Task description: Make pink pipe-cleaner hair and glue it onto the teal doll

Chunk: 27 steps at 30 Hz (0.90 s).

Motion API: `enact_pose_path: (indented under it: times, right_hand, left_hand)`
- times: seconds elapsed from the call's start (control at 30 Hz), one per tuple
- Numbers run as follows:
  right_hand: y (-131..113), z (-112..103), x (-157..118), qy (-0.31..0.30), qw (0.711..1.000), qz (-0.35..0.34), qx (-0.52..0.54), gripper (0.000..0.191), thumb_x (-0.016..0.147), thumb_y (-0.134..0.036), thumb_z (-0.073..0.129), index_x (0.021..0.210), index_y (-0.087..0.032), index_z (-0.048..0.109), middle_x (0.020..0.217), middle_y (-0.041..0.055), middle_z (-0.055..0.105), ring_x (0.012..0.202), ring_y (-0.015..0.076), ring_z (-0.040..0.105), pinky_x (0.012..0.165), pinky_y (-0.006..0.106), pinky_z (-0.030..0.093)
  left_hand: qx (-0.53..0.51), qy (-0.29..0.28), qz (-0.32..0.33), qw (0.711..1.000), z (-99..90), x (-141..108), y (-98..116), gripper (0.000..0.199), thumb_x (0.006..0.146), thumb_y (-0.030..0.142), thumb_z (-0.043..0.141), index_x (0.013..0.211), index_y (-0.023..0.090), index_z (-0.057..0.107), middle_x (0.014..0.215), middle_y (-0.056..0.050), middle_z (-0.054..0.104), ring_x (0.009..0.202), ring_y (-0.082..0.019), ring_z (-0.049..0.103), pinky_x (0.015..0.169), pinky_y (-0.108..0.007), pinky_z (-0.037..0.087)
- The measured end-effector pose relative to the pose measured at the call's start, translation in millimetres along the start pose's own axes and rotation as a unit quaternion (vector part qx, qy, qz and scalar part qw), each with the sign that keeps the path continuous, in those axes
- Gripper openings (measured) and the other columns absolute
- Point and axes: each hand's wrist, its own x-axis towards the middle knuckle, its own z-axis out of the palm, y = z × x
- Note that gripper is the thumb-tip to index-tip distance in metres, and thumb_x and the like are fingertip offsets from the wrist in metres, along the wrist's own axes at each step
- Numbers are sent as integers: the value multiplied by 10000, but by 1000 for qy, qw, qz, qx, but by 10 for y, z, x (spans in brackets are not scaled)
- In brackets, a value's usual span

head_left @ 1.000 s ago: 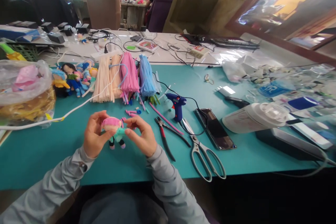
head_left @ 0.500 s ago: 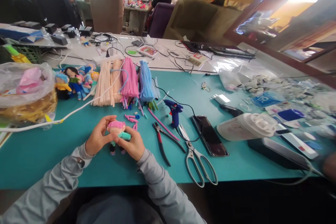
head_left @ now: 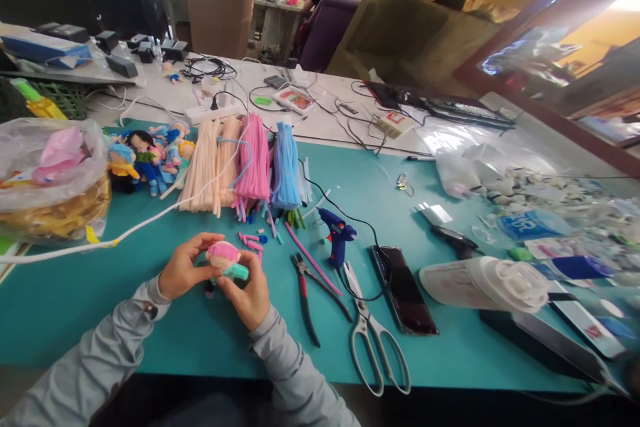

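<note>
A small doll [head_left: 223,255] with a pink top and a mint-green part is held between both hands above the teal mat. My left hand [head_left: 187,268] grips its left side with bent fingers. On the right side, my right hand [head_left: 249,290] pinches it near the mint-green part. The doll's lower part is mostly hidden by the fingers; a dark bit shows beneath. Short pink pieces [head_left: 251,240] lie just behind the hands. Bundles of peach stems [head_left: 203,167], pink stems [head_left: 254,159] and blue stems [head_left: 287,167] stand farther back.
Right of my hands lie red-handled pliers [head_left: 304,290], a blue glue gun [head_left: 339,237], scissors [head_left: 367,333], a phone [head_left: 404,290] and a white tumbler [head_left: 480,281]. Several finished dolls [head_left: 147,157] and a plastic bag [head_left: 53,160] are at left. A white cable [head_left: 150,218] crosses the mat.
The view has shifted, so the table items appear lower. Both hands still hold the doll, which appears turned, with its dark lower parts less visible.
</note>
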Motion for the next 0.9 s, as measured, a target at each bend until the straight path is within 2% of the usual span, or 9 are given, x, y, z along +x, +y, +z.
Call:
enact_pose_path:
  times: [0.17, 0.37, 0.47, 0.63, 0.8, 0.9]
  right_hand:
    - [111, 25, 43, -7, 998, 46, 30, 538, 736, -438, 740, 1160, -235, 477, 919, 46, 625, 731, 178, 625, 623, 304, 529]
    - [183, 13, 141, -15, 999, 38, 27, 570, 716, -419, 754, 1177, -237, 473, 908, 18, 596, 608, 127, 593, 561, 278, 510]
    - [180, 4, 183, -22, 999, 23, 20, 563, 707, -393, 763, 1166, -232, 479, 930, 22, 614, 592, 112, 588, 548, 265, 509]
    - [137, 12, 247, -35, 999, 8, 24, 487, 711, -354, 753, 1102, -233, 489, 837, 0, 651, 552, 113, 584, 523, 259, 504]
    - [141, 38, 252, 0, 1000, -7, 16, 444, 706, -351, 742, 1062, -232, 504, 807, -5, 650, 619, 131, 613, 587, 273, 527]
    - [153, 52, 240, 7, 1000, -9, 11, 447, 705, -354, 740, 1067, -232, 506, 814, -5, 647, 661, 141, 628, 621, 280, 542]
  left_hand:
    - [-76, 12, -12, 997, -30, 27, -36, 581, 550, 248, 878, 1085, 163, 669, 925, -87, 748, 806, -213, 706, 721, -307, 567]
    - [-104, 36, -14, 994, -61, 102, -83, 571, 520, 244, 889, 1039, 155, 666, 912, -68, 746, 788, -189, 700, 734, -298, 561]
    - [-103, 34, -11, 994, -70, 140, -104, 578, 512, 256, 892, 1033, 157, 664, 909, -62, 743, 784, -184, 697, 720, -284, 556]
    - [-98, 18, 1, 995, -95, 179, -113, 592, 521, 284, 890, 1052, 163, 658, 897, -61, 742, 773, -185, 690, 708, -281, 548]
    - [-83, -17, 8, 996, -135, 175, -122, 610, 565, 335, 871, 1112, 160, 664, 936, -95, 747, 841, -238, 699, 749, -334, 558]
    - [-54, 1, 19, 998, -154, 167, -136, 546, 530, 326, 885, 1019, 162, 706, 956, -102, 753, 871, -261, 703, 783, -361, 564]
